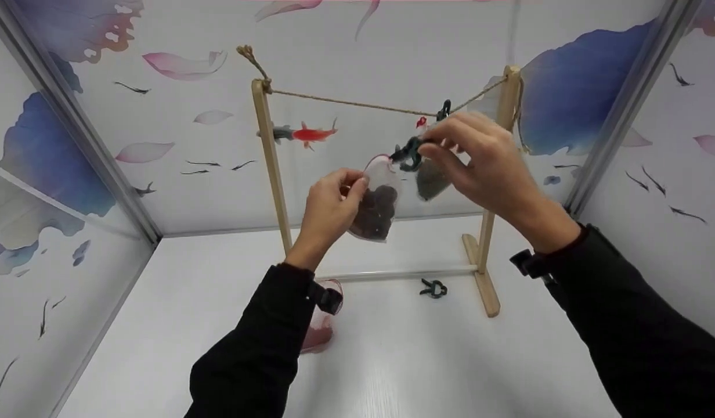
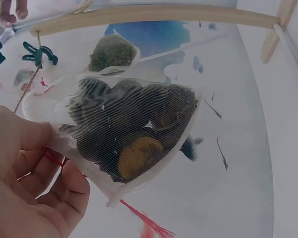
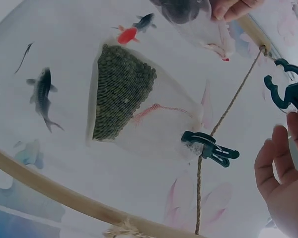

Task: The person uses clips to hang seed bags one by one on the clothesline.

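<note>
White desk (image 1: 427, 360) surface carries, nearest the person, a third mesh pouch (image 1: 318, 337) with reddish contents, partly hidden behind the left sleeve. A spare dark green clip (image 1: 433, 288) lies further in, just in front of the lower crossbar of the wooden rack (image 1: 268, 162).

Above the desk, the left hand (image 1: 328, 212) pinches the upper edge of a sheer mesh pouch of dark brown pieces (image 1: 376, 209), fingers and thumb curled on the fabric. The pouch hangs below the grip, apparently so its top edge is presented toward the line. A red drawstring tassel (image 2: 148, 223) trails from it in the left wrist view.

The right hand (image 1: 479, 159) is raised beside it, fingertips closed on a green clip (image 1: 408, 155), which sits just at the top corner of that pouch. Whether its jaws bite the fabric cannot be told.

Behind the hands, a jute string (image 1: 357, 105) runs between the two uprights. A second pouch, filled with small green grains (image 3: 121, 94), hangs from it, secured by another clip (image 3: 208, 148) gripping pouch and string together. One further clip (image 1: 444, 109) sits on the string near the right upright.

Patterned wall panels (image 1: 177, 64) with fish and petals close the space at the rear. No brand, label or legible writing is found on any item.
</note>
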Demonstrator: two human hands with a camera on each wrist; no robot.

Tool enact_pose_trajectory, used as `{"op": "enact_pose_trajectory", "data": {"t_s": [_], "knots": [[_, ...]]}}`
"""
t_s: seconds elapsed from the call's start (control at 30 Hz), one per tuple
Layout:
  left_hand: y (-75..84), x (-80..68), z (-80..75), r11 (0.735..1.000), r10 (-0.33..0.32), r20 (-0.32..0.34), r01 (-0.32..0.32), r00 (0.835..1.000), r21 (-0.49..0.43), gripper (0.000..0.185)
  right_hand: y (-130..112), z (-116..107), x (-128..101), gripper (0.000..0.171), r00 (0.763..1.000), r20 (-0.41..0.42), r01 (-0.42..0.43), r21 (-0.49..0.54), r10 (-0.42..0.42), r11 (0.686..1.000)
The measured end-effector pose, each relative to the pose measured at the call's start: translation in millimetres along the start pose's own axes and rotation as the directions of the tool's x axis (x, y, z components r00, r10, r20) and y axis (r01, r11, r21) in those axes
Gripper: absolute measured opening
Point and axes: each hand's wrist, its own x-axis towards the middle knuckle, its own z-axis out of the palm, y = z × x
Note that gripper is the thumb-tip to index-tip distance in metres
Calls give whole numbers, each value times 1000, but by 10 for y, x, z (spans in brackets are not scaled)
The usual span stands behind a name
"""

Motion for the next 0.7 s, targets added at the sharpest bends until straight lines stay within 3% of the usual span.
{"op": "enact_pose_trajectory", "data": {"t_s": [0.1, 0.33, 0.5, 0.7], "knots": [[88, 129, -32, 998, -45, 9, 46, 999, -53, 23, 50, 43, 161, 14, 1000, -24, -1, -74, -1, 997], [138, 373, -60, 992, -58, -41, 53, 997, -117, 25, 211, 136, 437, 29, 1000, 11, -14, -167, 16, 986], [83, 432, -41, 991, -28, -85, 17, 996, -131, 25, 281, 152, 518, 27, 996, 49, -69, -174, 78, 982], [36, 460, -3, 993, -18, -107, 5, 994, -119, 23, 332, 162, 553, 24, 974, 88, -192, -174, 209, 966]]}}
